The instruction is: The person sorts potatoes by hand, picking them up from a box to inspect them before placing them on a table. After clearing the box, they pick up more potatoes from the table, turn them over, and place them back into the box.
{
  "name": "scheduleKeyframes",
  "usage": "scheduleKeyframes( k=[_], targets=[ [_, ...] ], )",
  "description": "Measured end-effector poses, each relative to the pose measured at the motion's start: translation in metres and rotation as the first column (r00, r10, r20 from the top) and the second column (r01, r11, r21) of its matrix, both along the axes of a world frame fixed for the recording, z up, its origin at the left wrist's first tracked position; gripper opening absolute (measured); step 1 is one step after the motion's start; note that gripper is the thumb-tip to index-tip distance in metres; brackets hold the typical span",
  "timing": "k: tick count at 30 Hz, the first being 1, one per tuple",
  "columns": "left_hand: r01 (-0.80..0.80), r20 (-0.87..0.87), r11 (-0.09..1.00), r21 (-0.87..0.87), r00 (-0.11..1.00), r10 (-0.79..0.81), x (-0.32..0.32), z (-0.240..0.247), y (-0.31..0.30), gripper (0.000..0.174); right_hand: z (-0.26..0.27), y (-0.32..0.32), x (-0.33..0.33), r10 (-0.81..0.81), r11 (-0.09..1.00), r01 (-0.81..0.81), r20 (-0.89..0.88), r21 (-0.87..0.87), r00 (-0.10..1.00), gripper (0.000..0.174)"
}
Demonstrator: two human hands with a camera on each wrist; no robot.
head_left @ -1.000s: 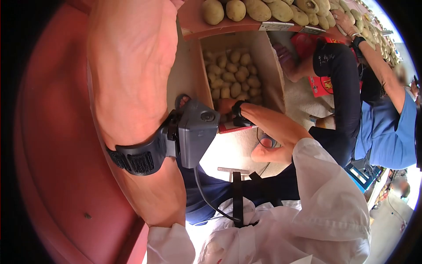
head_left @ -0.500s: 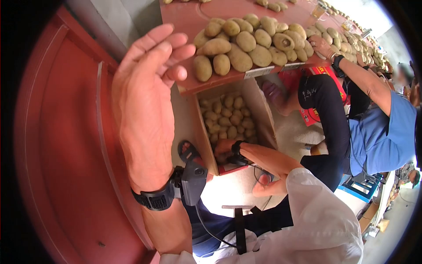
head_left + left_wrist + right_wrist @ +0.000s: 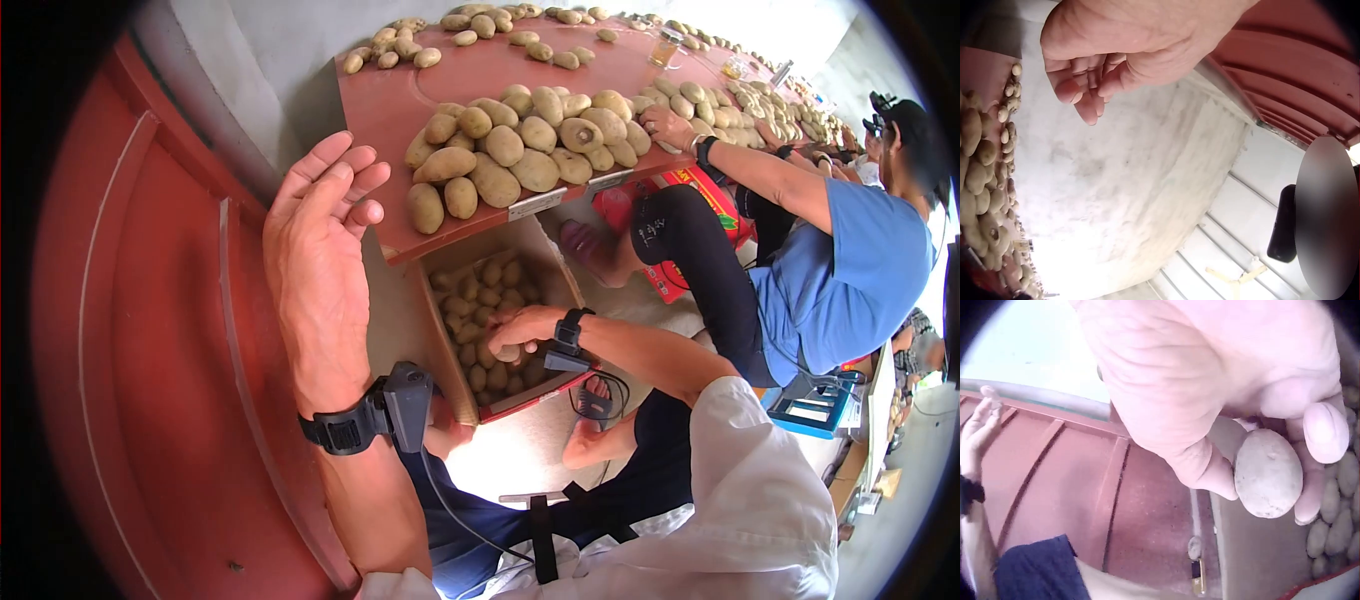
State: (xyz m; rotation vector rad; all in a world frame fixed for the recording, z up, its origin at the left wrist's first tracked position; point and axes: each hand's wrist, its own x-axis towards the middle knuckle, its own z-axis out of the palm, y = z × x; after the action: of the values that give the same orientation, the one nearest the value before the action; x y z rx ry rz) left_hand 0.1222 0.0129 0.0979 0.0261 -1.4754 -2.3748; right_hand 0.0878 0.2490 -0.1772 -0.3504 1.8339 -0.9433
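My left hand [image 3: 322, 280] is raised at the left with its fingers loosely bent; nothing is in it, as the left wrist view also shows of the hand [image 3: 1129, 44]. Over the cardboard box [image 3: 548, 268], my right hand [image 3: 528, 326] holds a potato [image 3: 508, 353]. In the right wrist view the hand [image 3: 1216, 381] pinches that oval potato [image 3: 1268, 475] between thumb and fingers. Many potatoes [image 3: 466, 330] lie inside the box, below the hand. A pile of potatoes [image 3: 495, 180] rests on the red table above the box.
The red table [image 3: 385, 120] carries more potatoes and a glass jar [image 3: 665, 48]. Red panelling [image 3: 150, 330] stands on the left. To the right, a person in a blue shirt [image 3: 850, 240] has a hand on the table's potatoes. A red carton [image 3: 665, 282] is under the table.
The head view has shifted, showing more of the table. My left hand has come fully into view with fingers bent. My right hand has risen from among the box's potatoes, showing the held one.
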Motion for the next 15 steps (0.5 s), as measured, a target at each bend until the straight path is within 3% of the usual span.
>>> scheduleKeyframes(
  k=[3, 6, 9, 12, 14, 15],
  targets=[
    [-0.006, 0.010, 1.000, 0.011, 1.000, 0.006, -0.001, 0.002, 0.001, 0.026, 0.073, -0.002, -0.002, 0.126, 0.979, -0.086, -0.219, 0.185, 0.967, 0.050],
    [-0.014, 0.031, 1.000, 0.008, 0.999, 0.014, 0.000, 0.004, 0.004, 0.026, 0.109, 0.023, -0.013, -0.068, 0.997, 0.058, -0.200, -0.054, 0.977, 0.048],
    [-0.005, 0.042, 1.000, 0.025, 0.999, 0.004, 0.000, 0.004, 0.004, 0.026, 0.182, 0.043, -0.028, -0.212, 0.964, 0.154, -0.280, -0.215, 0.936, 0.046],
    [-0.006, 0.052, 1.000, 0.027, 0.999, 0.004, -0.001, 0.005, 0.005, 0.026, 0.222, 0.068, -0.069, -0.328, 0.928, 0.196, -0.442, -0.317, 0.835, 0.048],
    [-0.007, 0.054, 1.000, 0.028, 0.999, 0.006, 0.000, 0.005, 0.006, 0.026, 0.239, 0.076, -0.097, -0.507, 0.861, 0.340, -0.598, -0.378, 0.621, 0.044],
    [-0.007, 0.053, 1.000, 0.024, 0.999, 0.006, 0.000, 0.005, 0.006, 0.026, 0.239, 0.085, -0.125, -0.520, 0.850, 0.408, -0.658, -0.333, 0.545, 0.046]
  ],
)
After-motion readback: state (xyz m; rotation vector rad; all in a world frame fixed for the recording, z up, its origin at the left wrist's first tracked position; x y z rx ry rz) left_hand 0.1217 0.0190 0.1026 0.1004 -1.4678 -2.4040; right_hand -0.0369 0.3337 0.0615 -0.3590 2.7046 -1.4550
